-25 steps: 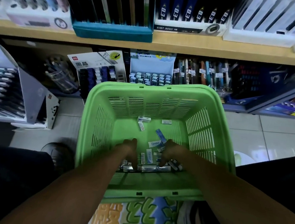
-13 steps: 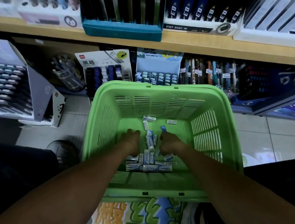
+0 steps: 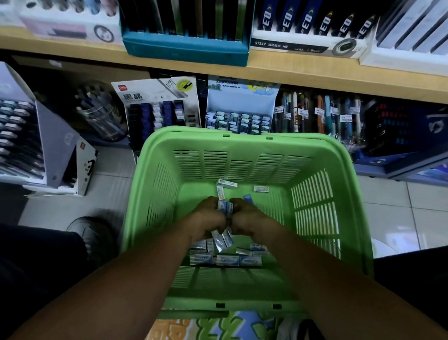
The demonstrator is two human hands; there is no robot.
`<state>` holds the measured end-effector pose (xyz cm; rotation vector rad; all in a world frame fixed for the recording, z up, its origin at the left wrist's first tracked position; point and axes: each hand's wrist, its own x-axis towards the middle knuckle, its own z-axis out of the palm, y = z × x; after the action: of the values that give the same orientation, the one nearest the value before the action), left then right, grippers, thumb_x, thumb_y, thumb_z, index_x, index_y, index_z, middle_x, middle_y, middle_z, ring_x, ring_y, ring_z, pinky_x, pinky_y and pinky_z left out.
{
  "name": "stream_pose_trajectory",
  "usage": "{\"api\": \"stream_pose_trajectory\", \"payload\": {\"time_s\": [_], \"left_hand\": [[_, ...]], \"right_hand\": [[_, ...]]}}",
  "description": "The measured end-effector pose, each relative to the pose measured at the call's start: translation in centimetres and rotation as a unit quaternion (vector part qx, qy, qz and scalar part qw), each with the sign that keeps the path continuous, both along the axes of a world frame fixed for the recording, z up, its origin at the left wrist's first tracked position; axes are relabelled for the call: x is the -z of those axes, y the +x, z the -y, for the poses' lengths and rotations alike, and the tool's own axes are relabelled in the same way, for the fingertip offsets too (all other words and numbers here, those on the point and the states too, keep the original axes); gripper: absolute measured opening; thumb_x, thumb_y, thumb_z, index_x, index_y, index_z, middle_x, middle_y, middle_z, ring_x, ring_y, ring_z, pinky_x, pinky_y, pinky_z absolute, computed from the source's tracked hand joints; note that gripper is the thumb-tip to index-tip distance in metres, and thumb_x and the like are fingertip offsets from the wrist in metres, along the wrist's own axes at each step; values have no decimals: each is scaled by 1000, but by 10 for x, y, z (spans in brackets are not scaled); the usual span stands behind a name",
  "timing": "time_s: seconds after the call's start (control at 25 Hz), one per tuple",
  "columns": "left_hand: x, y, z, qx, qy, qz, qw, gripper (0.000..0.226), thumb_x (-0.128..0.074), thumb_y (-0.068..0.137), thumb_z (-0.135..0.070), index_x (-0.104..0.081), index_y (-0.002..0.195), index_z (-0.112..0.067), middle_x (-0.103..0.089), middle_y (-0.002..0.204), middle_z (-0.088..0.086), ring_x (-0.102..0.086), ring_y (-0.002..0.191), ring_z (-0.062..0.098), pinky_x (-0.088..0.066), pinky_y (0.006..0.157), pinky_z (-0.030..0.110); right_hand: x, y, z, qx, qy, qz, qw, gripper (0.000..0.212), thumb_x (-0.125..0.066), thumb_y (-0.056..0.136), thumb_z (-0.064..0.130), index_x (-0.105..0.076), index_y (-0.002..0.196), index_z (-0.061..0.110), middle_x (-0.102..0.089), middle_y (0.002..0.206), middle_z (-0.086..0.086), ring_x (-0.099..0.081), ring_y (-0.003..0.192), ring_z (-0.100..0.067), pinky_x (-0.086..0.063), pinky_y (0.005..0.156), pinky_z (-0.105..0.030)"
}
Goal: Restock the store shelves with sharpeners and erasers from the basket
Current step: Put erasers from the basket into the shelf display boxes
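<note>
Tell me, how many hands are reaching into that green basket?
2. The left hand and the right hand meet in the middle of the basket, both gripping a bunch of erasers between them.

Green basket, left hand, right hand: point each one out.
Green basket (image 3: 317, 225), head view, on its slotted right wall.
Left hand (image 3: 205, 218), head view, on its back.
Right hand (image 3: 246, 217), head view, on its back.

A teal display box (image 3: 185, 47) of dark pencils stands on the wooden shelf (image 3: 305, 78). Below this shelf, a clear round jar (image 3: 101, 112) and a row of hanging pens (image 3: 318, 114) are seen. Further below, a colourful printed sheet (image 3: 212, 335) lies on the floor.
</note>
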<state>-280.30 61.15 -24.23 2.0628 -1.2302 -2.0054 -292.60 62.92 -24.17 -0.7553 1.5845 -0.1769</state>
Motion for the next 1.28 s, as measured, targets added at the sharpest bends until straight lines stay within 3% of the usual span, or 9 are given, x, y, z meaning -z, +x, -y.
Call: {"api": "stream_pose_trajectory", "payload": {"time_s": [0.08, 0.2, 0.4, 0.6, 0.84, 0.92, 1.04, 1.16, 1.28], "left_hand": [[-2, 5, 1, -79, 54, -39, 995, 41, -53, 76, 12, -64, 103, -17, -65, 93, 11, -61, 85, 29, -53, 78, 41], [-4, 11, 1, -173, 129, -81, 973, 11, -56, 89, -20, -64, 91, -13, -65, 86, 11, -60, 78, 27, -50, 76, 34], [3, 5, 5, -174, 187, -106, 961, 36, -62, 86, -52, -71, 91, -18, -70, 93, 9, -63, 90, 27, -47, 91, 38], [1, 1, 5, -232, 199, -137, 942, 44, -69, 90, -46, -65, 112, -8, -68, 102, 12, -63, 95, 27, -52, 95, 44], [6, 1, 20, -312, 109, -146, 932, 6, -64, 94, -9, -63, 100, -10, -67, 99, 16, -64, 83, 26, -58, 57, 36], [6, 2, 22, -331, 81, -122, 932, 11, -57, 95, 2, -61, 94, -8, -63, 94, 18, -61, 76, 27, -56, 56, 36], [9, 11, 22, -345, 64, -118, 929, 21, -50, 95, 12, -58, 89, -6, -58, 92, 19, -59, 76, 29, -57, 58, 38], [13, 16, 20, -344, 65, -125, 928, 23, -50, 92, 17, -59, 90, -4, -57, 101, 23, -60, 82, 31, -59, 52, 34], [13, 14, 18, -334, 56, -129, 932, 27, -51, 91, 19, -62, 88, -5, -59, 101, 22, -62, 82, 32, -58, 52, 33]], "right_hand": [[-11, -5, -3, 59, 17, 57, 996, 48, -44, 81, -23, -62, 106, 14, -66, 92, -5, -61, 81, -19, -53, 66, -30], [-23, -7, -5, 91, 23, 110, 990, 44, -41, 88, -19, -64, 97, 18, -67, 88, 0, -62, 81, -19, -55, 83, -38], [-21, -7, 6, 78, 12, 124, 989, 58, -38, 78, -24, -71, 100, 19, -72, 104, -11, -65, 97, -28, -52, 96, -51], [-10, 1, 14, 72, -17, 100, 992, 52, -38, 77, -27, -70, 102, 5, -72, 106, -20, -69, 102, -33, -55, 95, -48], [-13, -1, 23, 220, -58, 129, 965, 35, -53, 84, -22, -66, 105, 2, -69, 97, -26, -67, 76, -28, -59, 60, -26], [3, -13, 28, 166, -113, -26, 979, 28, -61, 83, -11, -71, 101, 8, -70, 97, -22, -65, 74, -26, -59, 68, -31], [18, -34, 26, -17, -165, -256, 952, 32, -67, 83, 5, -73, 113, 13, -73, 112, -13, -67, 103, -26, -51, 92, -29], [15, -32, 17, -117, -161, -264, 944, 35, -67, 85, 12, -69, 120, 14, -68, 122, -11, -63, 115, -28, -50, 95, -30], [16, -13, 5, -309, -158, -293, 891, 53, -73, 86, 35, -54, 133, 18, -53, 135, -11, -55, 124, -30, -50, 97, -38]]}}
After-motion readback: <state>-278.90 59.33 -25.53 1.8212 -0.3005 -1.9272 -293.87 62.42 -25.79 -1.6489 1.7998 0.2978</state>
